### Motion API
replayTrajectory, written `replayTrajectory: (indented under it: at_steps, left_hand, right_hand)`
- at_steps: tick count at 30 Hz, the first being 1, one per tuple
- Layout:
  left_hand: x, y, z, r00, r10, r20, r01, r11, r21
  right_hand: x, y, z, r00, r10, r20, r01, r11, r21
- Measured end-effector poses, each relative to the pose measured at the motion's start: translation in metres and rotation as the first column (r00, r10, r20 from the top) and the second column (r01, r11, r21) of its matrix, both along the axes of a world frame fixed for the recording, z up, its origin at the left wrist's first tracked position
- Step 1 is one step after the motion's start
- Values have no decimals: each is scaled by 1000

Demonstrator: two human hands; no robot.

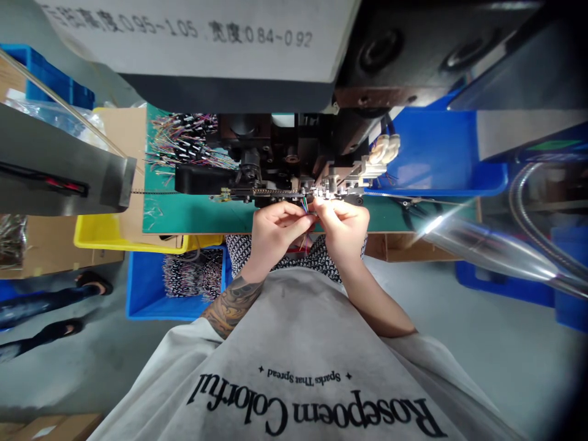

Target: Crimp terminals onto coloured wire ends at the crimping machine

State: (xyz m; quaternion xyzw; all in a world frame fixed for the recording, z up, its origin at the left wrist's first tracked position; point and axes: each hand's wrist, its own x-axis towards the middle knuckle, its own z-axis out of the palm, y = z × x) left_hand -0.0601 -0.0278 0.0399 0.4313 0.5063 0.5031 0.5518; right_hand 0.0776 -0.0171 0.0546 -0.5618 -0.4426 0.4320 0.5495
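Thin coloured wires (305, 204) show between my two hands, in front of a black and metal machine (291, 158). My left hand (277, 236) is closed in a pinch around them, thumb toward the right. Fingertips of my right hand (340, 229) are pinched close to the machine's brightly lit metal working point (320, 192); a wire seems to be in them, though its end is hidden. Both hands are almost touching each other. More strands hang below the fingers, over my lap.
Bundles of wires (188, 144) lie on the green table (184, 214) at left. A blue bin (147, 291) below holds more bundles, beside a yellow tray (96, 236). A blue tray (436, 147) and a bright lamp (441, 226) are at right. Another person's legs (41, 309) show at far left.
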Motion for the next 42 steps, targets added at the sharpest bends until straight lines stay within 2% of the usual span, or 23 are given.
replayTrajectory:
  at_steps: [6, 12, 15, 19, 25, 32, 37, 42]
  left_hand:
    - [-1, 0, -3, 999, 18, 27, -17, 999, -35]
    - [2, -1, 8, 1000, -10, -6, 10, 997, -79]
    - [2, -2, 12, 999, -30, -29, 28, 997, -69]
    - [2, -2, 9, 1000, -8, -14, 8, 999, -43]
    - [2, -1, 4, 1000, 9, 12, -8, 998, -68]
    - [3, -1, 11, 1000, 11, -30, -13, 997, -78]
    - [4, -1, 13, 999, -26, -48, 23, 998, -60]
    - [4, -1, 9, 999, 12, -32, -13, 999, -35]
  right_hand:
    - [-1, 1, 0, 1000, -4, 11, 4, 1000, -29]
    - [1, -5, -7, 999, 39, 11, -39, 999, -7]
    - [1, -6, -9, 1000, 12, 10, -13, 1000, 16]
    - [0, -3, -7, 999, -27, 32, 26, 999, 24]
    - [-1, 0, -2, 999, -31, 44, 33, 999, -41]
    - [-2, -4, -3, 999, 43, 18, -43, 999, -6]
    - [0, -5, -6, 1000, -9, 23, 9, 1000, 11]
    - [1, -1, -7, 999, -8, 44, 9, 1000, -24]
